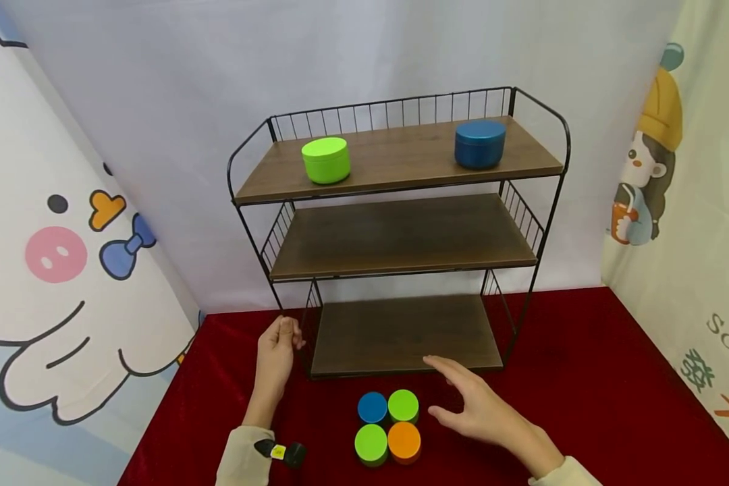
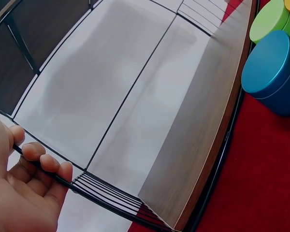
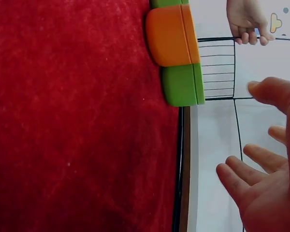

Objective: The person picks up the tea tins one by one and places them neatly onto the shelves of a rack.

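My left hand (image 1: 277,347) grips the black metal post at the left front of a three-tier rack (image 1: 401,337), near its lowest shelf. In the left wrist view the fingers (image 2: 50,163) curl round that thin bar. My right hand (image 1: 474,408) hovers with fingers spread, in front of the bottom shelf's right part, holding nothing. To its left, a small group of round lidded tins sits on red cloth: a blue tin (image 1: 372,408), a green tin (image 1: 403,406), another green tin (image 1: 371,444) and an orange tin (image 1: 404,442).
On the top shelf (image 1: 401,152) stand a green tin (image 1: 326,162) at the left and a blue tin (image 1: 480,145) at the right. Red cloth (image 1: 583,378) covers the table. A white curtain (image 1: 364,54) hangs behind the rack, with printed cloths at both sides.
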The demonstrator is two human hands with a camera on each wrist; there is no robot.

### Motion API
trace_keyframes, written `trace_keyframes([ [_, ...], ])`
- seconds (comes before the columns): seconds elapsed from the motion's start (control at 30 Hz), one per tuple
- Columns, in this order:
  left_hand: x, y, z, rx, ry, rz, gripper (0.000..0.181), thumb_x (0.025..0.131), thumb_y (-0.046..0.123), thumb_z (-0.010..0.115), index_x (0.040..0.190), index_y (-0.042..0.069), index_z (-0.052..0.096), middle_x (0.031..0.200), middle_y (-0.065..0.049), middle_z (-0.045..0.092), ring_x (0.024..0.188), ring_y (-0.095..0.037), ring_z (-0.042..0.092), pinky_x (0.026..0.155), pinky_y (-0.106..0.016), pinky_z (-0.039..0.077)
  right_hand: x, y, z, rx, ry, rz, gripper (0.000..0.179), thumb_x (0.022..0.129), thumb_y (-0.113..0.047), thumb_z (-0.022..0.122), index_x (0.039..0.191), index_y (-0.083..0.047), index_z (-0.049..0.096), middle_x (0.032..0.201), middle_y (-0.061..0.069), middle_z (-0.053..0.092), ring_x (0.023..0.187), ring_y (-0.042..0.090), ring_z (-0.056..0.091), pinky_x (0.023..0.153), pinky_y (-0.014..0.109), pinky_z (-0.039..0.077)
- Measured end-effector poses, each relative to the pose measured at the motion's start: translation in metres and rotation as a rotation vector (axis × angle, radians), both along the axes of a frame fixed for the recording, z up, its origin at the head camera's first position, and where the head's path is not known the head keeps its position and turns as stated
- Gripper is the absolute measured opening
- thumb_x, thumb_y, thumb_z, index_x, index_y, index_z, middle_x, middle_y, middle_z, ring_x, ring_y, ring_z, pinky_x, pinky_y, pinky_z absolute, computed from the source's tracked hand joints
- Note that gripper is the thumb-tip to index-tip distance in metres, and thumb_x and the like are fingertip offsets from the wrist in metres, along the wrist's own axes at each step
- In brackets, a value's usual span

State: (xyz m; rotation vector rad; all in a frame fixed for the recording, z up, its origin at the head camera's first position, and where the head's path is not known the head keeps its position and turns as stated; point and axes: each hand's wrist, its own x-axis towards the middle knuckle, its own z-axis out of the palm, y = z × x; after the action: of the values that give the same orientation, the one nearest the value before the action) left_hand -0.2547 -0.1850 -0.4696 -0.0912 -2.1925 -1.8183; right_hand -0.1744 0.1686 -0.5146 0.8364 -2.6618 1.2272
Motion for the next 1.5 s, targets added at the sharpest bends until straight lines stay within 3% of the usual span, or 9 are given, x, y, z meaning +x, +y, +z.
trace_keyframes([
  [0.17, 0.001, 0.000, 0.000, -0.001, 0.003, -0.001, 0.044, 0.112, 0.029, 0.041, 0.092, -0.009, 0.052, 0.076, -0.012, 0.050, 0.074, -0.018, 0.055, 0.077, -0.026, 0.055, -0.002, -0.006, -0.002, 0.064, -0.080, 0.026, 0.073, 0.093, -0.017, 0.077, 0.156, -0.010, 0.042, 0.158, 0.014, 0.045, 0.140, 0.036, 0.050, 0.107, 0.059, 0.048],
  [0.47, -0.001, 0.000, -0.002, -0.005, 0.004, 0.011, 0.044, 0.112, 0.031, 0.041, 0.090, -0.006, 0.052, 0.075, -0.008, 0.049, 0.074, -0.018, 0.055, 0.076, -0.025, 0.055, -0.005, -0.016, -0.011, 0.116, -0.138, 0.114, 0.070, 0.093, -0.005, 0.075, 0.155, -0.008, 0.043, 0.157, 0.014, 0.046, 0.141, 0.034, 0.050, 0.108, 0.053, 0.049],
  [0.9, -0.001, 0.000, -0.002, 0.009, 0.002, 0.004, 0.045, 0.112, 0.029, 0.041, 0.092, -0.009, 0.051, 0.075, -0.006, 0.049, 0.075, -0.020, 0.055, 0.078, -0.028, 0.055, -0.009, -0.029, -0.021, 0.120, -0.142, 0.180, 0.064, 0.092, 0.001, 0.072, 0.151, -0.004, 0.047, 0.155, 0.016, 0.048, 0.140, 0.034, 0.051, 0.110, 0.051, 0.048],
  [1.1, -0.001, 0.000, -0.001, 0.008, 0.002, 0.003, 0.046, 0.112, 0.029, 0.041, 0.092, -0.011, 0.051, 0.077, -0.011, 0.049, 0.073, -0.015, 0.054, 0.077, -0.025, 0.054, -0.009, -0.032, -0.021, 0.112, -0.157, 0.192, 0.061, 0.093, 0.004, 0.070, 0.149, -0.002, 0.048, 0.154, 0.017, 0.049, 0.139, 0.035, 0.051, 0.110, 0.050, 0.048],
  [1.5, -0.002, 0.002, -0.003, 0.008, 0.015, 0.013, 0.044, 0.112, 0.030, 0.041, 0.089, -0.006, 0.052, 0.074, -0.008, 0.049, 0.072, -0.017, 0.055, 0.077, -0.028, 0.056, -0.011, -0.035, -0.029, 0.117, -0.188, 0.187, 0.060, 0.093, 0.007, 0.068, 0.149, -0.002, 0.049, 0.153, 0.014, 0.051, 0.139, 0.035, 0.052, 0.111, 0.051, 0.047],
])
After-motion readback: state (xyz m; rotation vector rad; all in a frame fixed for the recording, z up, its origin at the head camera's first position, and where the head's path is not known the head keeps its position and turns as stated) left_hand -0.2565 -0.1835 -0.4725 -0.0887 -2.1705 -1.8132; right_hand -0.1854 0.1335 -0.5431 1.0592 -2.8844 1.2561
